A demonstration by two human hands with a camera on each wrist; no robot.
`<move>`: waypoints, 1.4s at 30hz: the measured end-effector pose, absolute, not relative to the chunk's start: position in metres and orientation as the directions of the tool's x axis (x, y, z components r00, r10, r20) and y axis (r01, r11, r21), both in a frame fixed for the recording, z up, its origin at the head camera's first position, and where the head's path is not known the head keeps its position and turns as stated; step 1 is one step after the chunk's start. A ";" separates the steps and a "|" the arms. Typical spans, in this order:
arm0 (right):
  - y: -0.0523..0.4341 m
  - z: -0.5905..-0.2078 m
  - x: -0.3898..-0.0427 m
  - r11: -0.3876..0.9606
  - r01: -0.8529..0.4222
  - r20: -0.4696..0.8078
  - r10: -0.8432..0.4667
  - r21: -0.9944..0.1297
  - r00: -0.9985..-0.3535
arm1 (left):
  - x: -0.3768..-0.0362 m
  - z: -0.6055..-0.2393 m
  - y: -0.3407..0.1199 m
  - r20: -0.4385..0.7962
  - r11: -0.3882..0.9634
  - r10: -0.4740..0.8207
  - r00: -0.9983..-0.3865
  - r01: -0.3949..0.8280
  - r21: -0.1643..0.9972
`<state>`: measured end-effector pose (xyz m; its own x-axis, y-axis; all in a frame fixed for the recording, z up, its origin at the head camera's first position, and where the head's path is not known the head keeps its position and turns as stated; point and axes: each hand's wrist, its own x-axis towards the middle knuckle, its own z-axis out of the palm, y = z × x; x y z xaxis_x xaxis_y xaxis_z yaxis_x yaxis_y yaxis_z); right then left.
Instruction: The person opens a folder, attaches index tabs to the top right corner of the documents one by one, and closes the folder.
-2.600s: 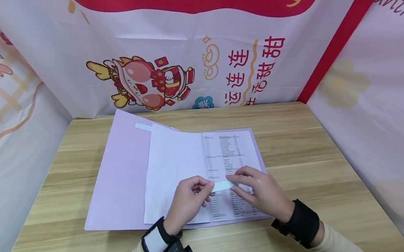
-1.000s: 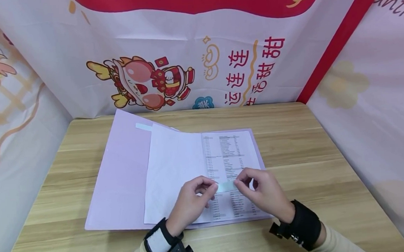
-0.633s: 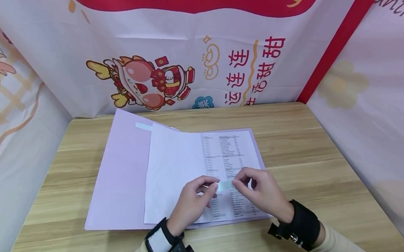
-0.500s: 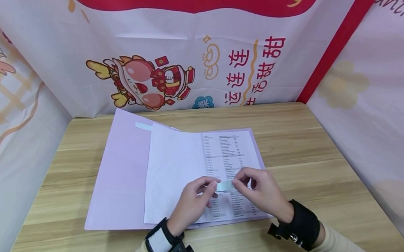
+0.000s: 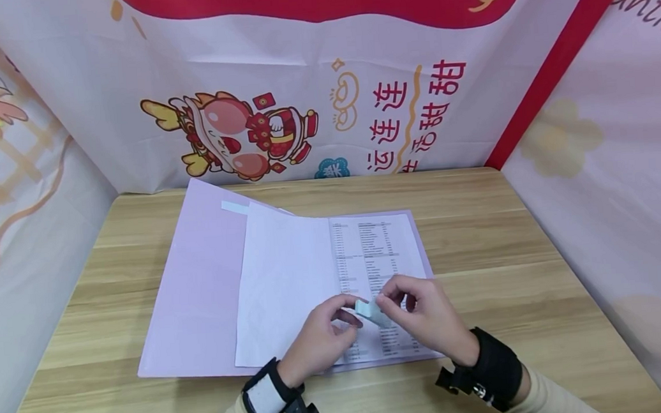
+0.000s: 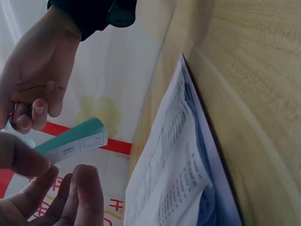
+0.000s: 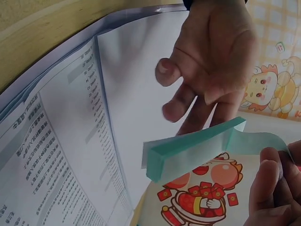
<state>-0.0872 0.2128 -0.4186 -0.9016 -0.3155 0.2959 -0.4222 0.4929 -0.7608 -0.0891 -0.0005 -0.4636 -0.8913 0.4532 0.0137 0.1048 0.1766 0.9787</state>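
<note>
White cartoon-print fabric walls [image 5: 273,50] box in a light wood-grain table [image 5: 482,234]. Open lilac folder [image 5: 182,306] full of white paper sheets [image 5: 283,267] lies left of center, near the front edge. Right hand [image 5: 427,315] is pinching the curled end of a slim mint-green paper pad [image 7: 188,155] above the printed right page. Left hand [image 5: 319,335] is just beside it, thumb and index spread; can't tell if they're touching.

Green strip [image 6: 79,133] at the left grip [image 6: 66,210]
</note>
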 end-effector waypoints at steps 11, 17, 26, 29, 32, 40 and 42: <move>0.206 -0.415 -0.084 0.438 -0.426 0.283 -0.355 -0.791 -0.891 | -0.089 -0.473 0.006 -0.018 0.133 0.497 -0.867 0.055 0.990; 0.206 -0.413 -0.082 0.426 -0.420 0.276 -0.361 -0.801 -0.891 | -0.089 -0.475 0.005 -0.018 0.138 0.491 -0.871 0.057 0.989; 0.207 -0.412 -0.080 0.413 -0.412 0.278 -0.346 -0.812 -0.896 | -0.089 -0.476 0.005 0.034 0.178 0.440 -0.897 0.124 0.976; 0.209 -0.412 -0.078 0.431 -0.384 0.259 -0.321 -0.817 -0.911 | -0.089 -0.475 0.005 0.051 0.156 0.404 -0.913 0.123 0.980; 0.211 -0.413 -0.077 0.461 -0.348 0.237 -0.281 -0.816 -0.930 | -0.089 -0.474 0.004 0.056 0.121 0.374 -0.926 0.108 0.987; 0.216 -0.420 -0.078 0.495 -0.266 0.175 -0.224 -0.827 -0.959 | -0.091 -0.470 0.004 0.057 0.062 0.355 -0.933 0.084 0.995; 0.218 -0.420 -0.078 0.490 -0.257 0.165 -0.224 -0.833 -0.961 | -0.091 -0.470 0.003 0.057 0.053 0.355 -0.933 0.081 0.995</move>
<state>-0.0781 0.2176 -0.4203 -0.9605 -0.2242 0.1646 -0.2571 0.4904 -0.8327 -0.0909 0.0034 -0.4698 -0.9329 0.3555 0.0571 0.0812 0.0531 0.9953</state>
